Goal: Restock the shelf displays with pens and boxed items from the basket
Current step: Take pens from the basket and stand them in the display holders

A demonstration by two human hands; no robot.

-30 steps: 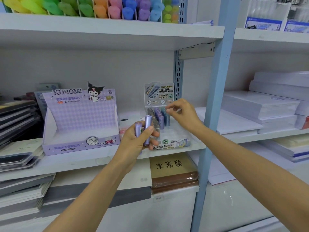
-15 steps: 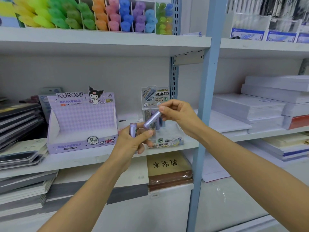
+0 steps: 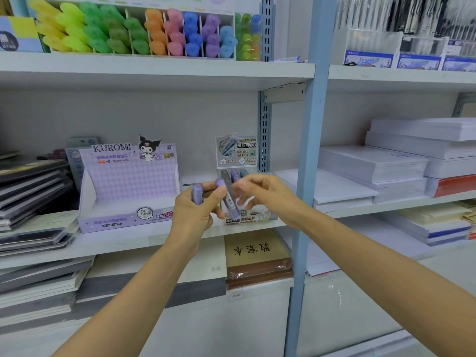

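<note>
My left hand [image 3: 195,215] grips a purple lead tube [image 3: 197,192] upright in front of the middle shelf. A second purple tube [image 3: 228,202] stands between both hands, my left thumb against it. My right hand [image 3: 262,195] pinches this tube from the right, though its fingertips are blurred. Just behind the hands stands a small clear display [image 3: 237,153] with several grey, purple and blue tubes [image 3: 235,174] in it. To its left sits the purple Kuromi display box [image 3: 128,191], whose tray looks bare.
Dark notebooks [image 3: 33,191] are stacked at the left of the shelf [image 3: 116,243]. A blue upright post [image 3: 307,150] stands right of the hands, with white paper reams [image 3: 386,171] beyond it. Coloured highlighters [image 3: 144,32] fill the shelf above. A brown packet [image 3: 257,256] lies below.
My right hand came back from the clear display to my left hand and took hold of the second purple tube, which now stands more upright. The camera tilted up slightly.
</note>
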